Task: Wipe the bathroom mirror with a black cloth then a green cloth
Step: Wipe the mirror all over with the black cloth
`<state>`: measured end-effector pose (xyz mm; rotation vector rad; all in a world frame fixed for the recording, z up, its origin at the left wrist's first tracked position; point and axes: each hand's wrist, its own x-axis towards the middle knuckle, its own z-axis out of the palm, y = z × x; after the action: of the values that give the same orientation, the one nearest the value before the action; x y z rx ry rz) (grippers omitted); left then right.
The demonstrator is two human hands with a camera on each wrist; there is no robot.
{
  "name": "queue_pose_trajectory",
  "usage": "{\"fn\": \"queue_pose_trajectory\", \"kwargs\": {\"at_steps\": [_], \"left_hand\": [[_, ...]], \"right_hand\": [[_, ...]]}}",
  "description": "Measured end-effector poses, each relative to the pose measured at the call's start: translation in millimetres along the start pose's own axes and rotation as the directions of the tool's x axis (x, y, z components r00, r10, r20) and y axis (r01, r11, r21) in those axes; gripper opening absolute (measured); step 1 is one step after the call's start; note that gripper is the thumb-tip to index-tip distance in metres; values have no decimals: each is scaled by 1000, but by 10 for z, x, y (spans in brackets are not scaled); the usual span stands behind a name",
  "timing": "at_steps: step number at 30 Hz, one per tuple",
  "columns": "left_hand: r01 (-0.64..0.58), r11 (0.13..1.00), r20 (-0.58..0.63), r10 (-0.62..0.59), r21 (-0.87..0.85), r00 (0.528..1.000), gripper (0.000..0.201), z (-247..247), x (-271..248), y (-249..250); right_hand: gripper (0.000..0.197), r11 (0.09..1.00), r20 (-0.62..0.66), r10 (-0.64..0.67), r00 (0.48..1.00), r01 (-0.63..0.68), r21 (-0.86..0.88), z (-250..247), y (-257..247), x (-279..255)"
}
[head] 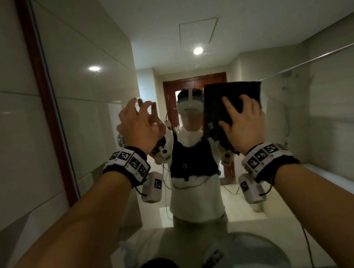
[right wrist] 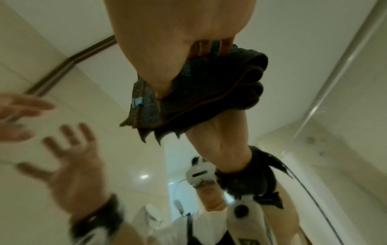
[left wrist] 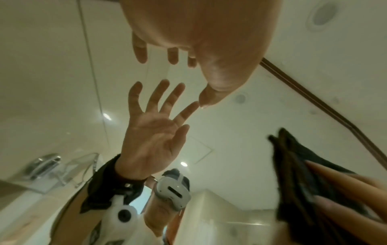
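Observation:
The bathroom mirror (head: pixel 94 127) fills the wall ahead and reflects the person and the room. A folded black cloth (head: pixel 217 103) lies flat against the glass at head height. My right hand (head: pixel 238 111) presses on it with straight fingers and the thumb spread low. The right wrist view shows the cloth (right wrist: pixel 209 92) in several folds under my right hand (right wrist: pixel 188 49). My left hand (head: pixel 141 119) is raised beside it, fingers loosely spread, holding nothing. In the left wrist view one fingertip (left wrist: pixel 204 99) meets its own reflection on the glass. No green cloth is visible.
A dark wooden frame (head: pixel 42 99) edges the mirror on the left, with a tiled wall (head: pixel 9 121) beyond it. Below lie a pale countertop and a round sink basin (head: pixel 258 249). A dark round object (head: pixel 159 266) sits at the bottom edge.

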<state>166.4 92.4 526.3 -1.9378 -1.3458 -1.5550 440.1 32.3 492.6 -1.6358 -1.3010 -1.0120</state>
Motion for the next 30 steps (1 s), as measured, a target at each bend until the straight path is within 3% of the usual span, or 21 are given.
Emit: {"fn": "queue_pose_trajectory", "kwargs": {"at_steps": [5, 8, 12, 15, 17, 20, 23, 26, 30], "left_hand": [[173, 979, 38, -178, 107, 983, 61, -13, 15, -328], [164, 976, 89, -178, 144, 980, 64, 24, -10, -405], [125, 975, 94, -144, 185, 985, 65, 37, -3, -441], [105, 971, 102, -129, 213, 986, 65, 33, 1, -492], [84, 974, 118, -110, 210, 987, 63, 24, 1, -528], [60, 981, 110, -82, 187, 991, 62, -16, 0, -587], [46, 984, 93, -63, 175, 994, 65, -54, 6, -654], [19, 978, 105, -41, 207, 994, 70, -66, 12, -714], [-19, 967, 125, -14, 254, 992, 76, -53, -11, -782]], "right_hand": [[71, 989, -25, 151, 988, -151, 0, -85, 154, 144], [69, 981, -8, 193, 981, -193, -23, -99, 22, 285], [67, 988, -28, 149, 988, -150, -33, -93, -220, 574], [68, 996, -7, 66, 998, -67, -61, -65, -602, 792], [69, 995, 34, -53, 998, 56, -85, -33, -950, 804], [68, 940, 108, -307, 945, 319, -121, 93, -1469, 621], [68, 902, 129, -396, 909, 412, -129, 197, -1653, 512], [67, 918, 84, -374, 924, 381, -111, 171, -1475, 667], [65, 985, -21, -163, 986, 162, -56, -27, -1096, 1118]]}}
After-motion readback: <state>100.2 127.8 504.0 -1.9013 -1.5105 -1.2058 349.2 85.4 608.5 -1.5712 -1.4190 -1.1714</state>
